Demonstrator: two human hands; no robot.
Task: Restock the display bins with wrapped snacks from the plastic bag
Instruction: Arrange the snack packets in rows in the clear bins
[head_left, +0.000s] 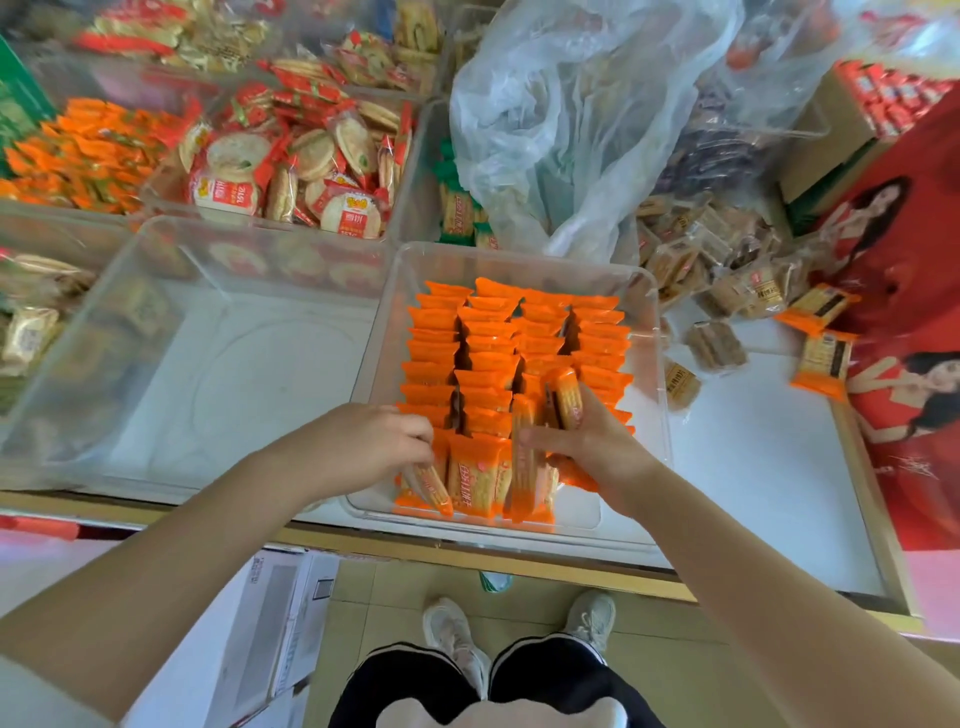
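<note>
We see orange-wrapped snacks (514, 353) standing in rows inside a clear bin (649, 312) on the white table (753, 467). Our left hand (374, 441) pinches one packet at the front row; our right hand (587, 441) grips another upright. The plastic bag (561, 130) slumps behind the bin.

We see orange-wrapped snacks (511, 358) standing upright in four rows in a clear display bin (655, 332); behind it slumps the crumpled, translucent plastic bag (561, 119), open-mouthed.

The white shelf (769, 467) carries clear bins (649, 291), loose snack packets (826, 358) and a plastic bag (561, 119).
</note>
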